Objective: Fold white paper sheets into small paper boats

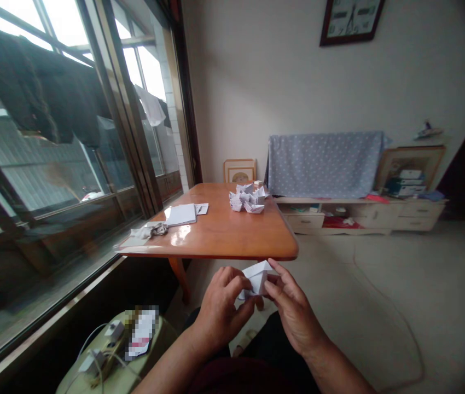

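A small folded piece of white paper (pixel 257 277) is held in the air between my two hands, just in front of the table's near edge. My left hand (pixel 225 301) grips its left side, with the fingers curled and the thumb below. On the other side, my right hand (pixel 292 306) pinches it between thumb and fingers. Its surface shows several creased, angled faces. Beyond, on the wooden table (pixel 216 241), sits a cluster of folded white paper pieces (pixel 248 198). A stack of white paper sheets (pixel 181 214) lies to the left of them.
A crumpled grey cloth (pixel 156 230) rests at the table's left front. At lower left, a green stool (pixel 113 377) carries chargers, cables and a blurred item. A low cabinet (pixel 384 216) lines the back wall. Glass windows (pixel 105 109) run along the left; a cable (pixel 396 312) crosses the floor.
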### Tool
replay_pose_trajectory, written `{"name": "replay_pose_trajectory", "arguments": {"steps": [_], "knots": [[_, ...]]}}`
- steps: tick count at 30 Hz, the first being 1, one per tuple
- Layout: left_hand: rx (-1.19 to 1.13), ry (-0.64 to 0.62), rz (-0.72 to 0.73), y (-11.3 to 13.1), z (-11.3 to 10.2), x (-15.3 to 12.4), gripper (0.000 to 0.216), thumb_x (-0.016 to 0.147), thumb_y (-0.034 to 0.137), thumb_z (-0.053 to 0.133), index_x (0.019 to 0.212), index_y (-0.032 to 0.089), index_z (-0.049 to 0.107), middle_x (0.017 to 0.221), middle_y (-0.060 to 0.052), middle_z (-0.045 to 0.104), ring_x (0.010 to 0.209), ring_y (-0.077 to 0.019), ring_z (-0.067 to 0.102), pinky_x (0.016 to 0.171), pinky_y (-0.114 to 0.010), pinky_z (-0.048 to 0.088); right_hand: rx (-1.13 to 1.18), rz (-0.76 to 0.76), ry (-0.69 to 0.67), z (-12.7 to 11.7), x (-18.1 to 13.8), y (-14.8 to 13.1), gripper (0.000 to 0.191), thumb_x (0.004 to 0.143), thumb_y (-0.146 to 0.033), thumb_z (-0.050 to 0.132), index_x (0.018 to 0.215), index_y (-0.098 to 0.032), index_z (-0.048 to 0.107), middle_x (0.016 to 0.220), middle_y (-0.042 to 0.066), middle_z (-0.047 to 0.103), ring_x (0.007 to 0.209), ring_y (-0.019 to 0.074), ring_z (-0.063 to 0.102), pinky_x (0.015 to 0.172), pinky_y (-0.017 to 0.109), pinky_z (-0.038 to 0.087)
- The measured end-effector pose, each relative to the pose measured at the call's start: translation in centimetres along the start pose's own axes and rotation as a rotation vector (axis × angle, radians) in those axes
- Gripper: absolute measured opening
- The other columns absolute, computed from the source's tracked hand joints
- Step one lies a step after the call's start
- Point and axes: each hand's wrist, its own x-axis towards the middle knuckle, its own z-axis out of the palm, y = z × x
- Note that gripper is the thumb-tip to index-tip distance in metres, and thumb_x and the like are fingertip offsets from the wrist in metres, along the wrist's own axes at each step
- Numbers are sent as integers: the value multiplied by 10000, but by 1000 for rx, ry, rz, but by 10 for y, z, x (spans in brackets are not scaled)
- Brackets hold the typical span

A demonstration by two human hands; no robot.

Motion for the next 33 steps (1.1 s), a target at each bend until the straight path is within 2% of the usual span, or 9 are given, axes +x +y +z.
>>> {"name": "replay_pose_trajectory", "arguments": {"steps": [6, 12, 15, 18, 21, 28, 33], "knots": [[-34, -9, -16, 1, 2, 1, 84, 912, 236, 630, 988, 223, 595, 1018, -94, 597, 941, -245, 561, 812, -375, 473, 50, 16, -19, -1, 0, 0, 624, 835, -347, 776, 1412, -315, 541, 1100, 28, 696, 1016, 224, 620, 904, 356, 459], [-190, 40, -68, -4, 9, 0, 139, 891, 258, 681, 953, 219, 563, 950, -60, 604, 908, -220, 566, 810, -345, 463, 153, 40, -19, 0, 2, -1, 721, 805, -321, 783, 1462, -349, 487, 1120, 32, 672, 983, 235, 622, 786, 354, 506], [-283, 68, -151, -8, 14, -1, 121, 907, 273, 666, 942, 207, 571, 905, -41, 592, 862, -196, 555, 779, -319, 452, 154, 6, 29, 2, 1, -3, 794, 793, -295, 789, 1499, -364, 432, 1206, 33, 669, 1089, 247, 617, 917, 394, 493], [-380, 81, -270, -11, 18, -1, 103, 935, 289, 631, 950, 193, 596, 878, -30, 603, 785, -166, 529, 719, -291, 435, 160, -36, 48, 4, 0, -5, 864, 796, -264, 785, 1540, -359, 356, 1266, 32, 670, 1208, 251, 589, 1087, 434, 398], [-480, 90, -347, -11, 20, 0, 137, 938, 314, 630, 953, 179, 615, 863, -24, 612, 739, -149, 507, 688, -277, 428, 150, -55, 53, 5, 0, -5, 892, 791, -263, 788, 1552, -331, 329, 1314, 41, 658, 1262, 256, 568, 1152, 456, 332], [-573, 113, -364, -7, 20, 0, 167, 920, 331, 662, 958, 172, 631, 856, -15, 605, 754, -142, 512, 710, -268, 432, 43, -92, 64, 3, -1, 2, 739, 822, -313, 771, 1470, -261, 419, 1256, 74, 688, 1164, 249, 618, 1111, 454, 361], [-597, 136, -376, -6, 20, -1, 151, 915, 316, 660, 943, 171, 630, 845, -18, 600, 754, -146, 517, 712, -271, 436, -109, -114, 43, 7, -5, -4, 482, 817, -383, 785, 1232, -226, 596, 1150, 69, 717, 1066, 248, 634, 987, 393, 447]]}}
